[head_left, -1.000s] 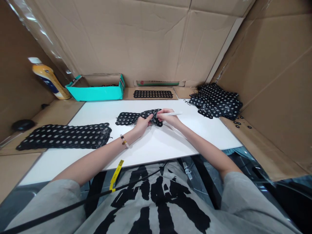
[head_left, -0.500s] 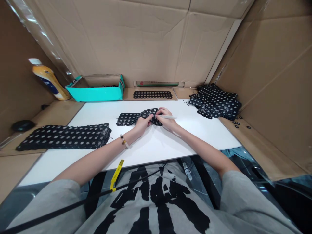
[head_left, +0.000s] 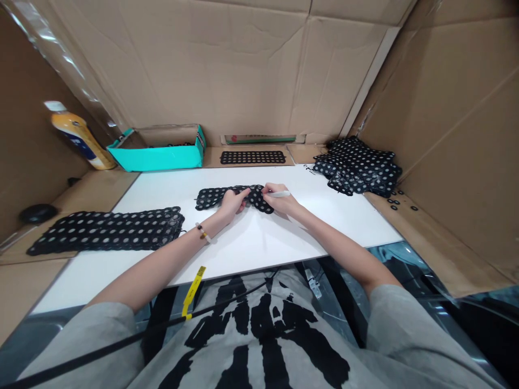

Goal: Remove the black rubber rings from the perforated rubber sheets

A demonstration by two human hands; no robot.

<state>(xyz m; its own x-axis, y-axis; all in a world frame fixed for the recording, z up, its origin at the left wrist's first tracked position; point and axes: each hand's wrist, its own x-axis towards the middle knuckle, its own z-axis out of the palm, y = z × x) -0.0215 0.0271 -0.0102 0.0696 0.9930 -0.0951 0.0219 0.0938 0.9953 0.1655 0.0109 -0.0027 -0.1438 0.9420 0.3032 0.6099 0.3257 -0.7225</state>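
Observation:
A black sheet with rows of pale round spots lies on the white board in front of me, its right part bent up between my hands. My left hand pinches the middle of this sheet between thumb and fingers. In my right hand is a slim white pen-like tool, lying across the fingers. The fingertips of that hand touch the right end of the sheet. The tool's tip is hidden.
At the left lies a stack of spotted black sheets, at the right a heap of them beside small black rings. Behind are a turquoise box, another sheet and a bottle. Cardboard walls surround the board.
My left hand has shifted slightly left along the sheet. The sheet's right part now lies lower and flatter. My right hand still holds the white tool, its fingers drawn closer together.

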